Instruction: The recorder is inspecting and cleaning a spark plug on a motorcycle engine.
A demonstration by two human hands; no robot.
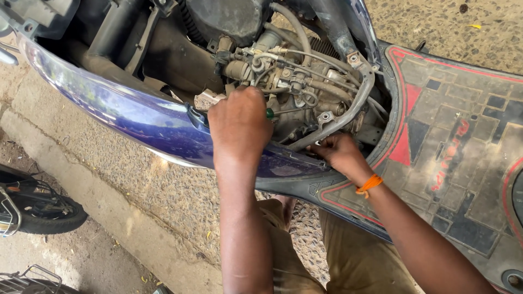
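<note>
So we've got the scooter tipped over with its blue side panel (136, 117) facing us and the engine bay wide open, covers already off, so the strip-down part looks done and what's left seems to be the fiddly work on the carburettor (283, 81) itself, which sits in the middle of the bay with its hoses and cables attached. Our left hand (239, 128) is closed in a fist around a tool with a green handle (269, 114), only a sliver of it showing, so we'd guess a screwdriver but can't swear to it; the tip is hidden behind the hand, pointing into the engine just below the carburettor. Our right hand (340, 152), the one with the orange thread (369, 185) on the wrist, is curled under the bent grey frame tube (348, 111), fingertips tucked in near the engine; whether it's pinching a bolt or just bracing, we can't tell. The black and red footboard mat (457, 141) is off to the right. No trays or tubs for parts anywhere in view, just pavement (98, 174) and another bike's wheel (49, 215) at the left.
</note>
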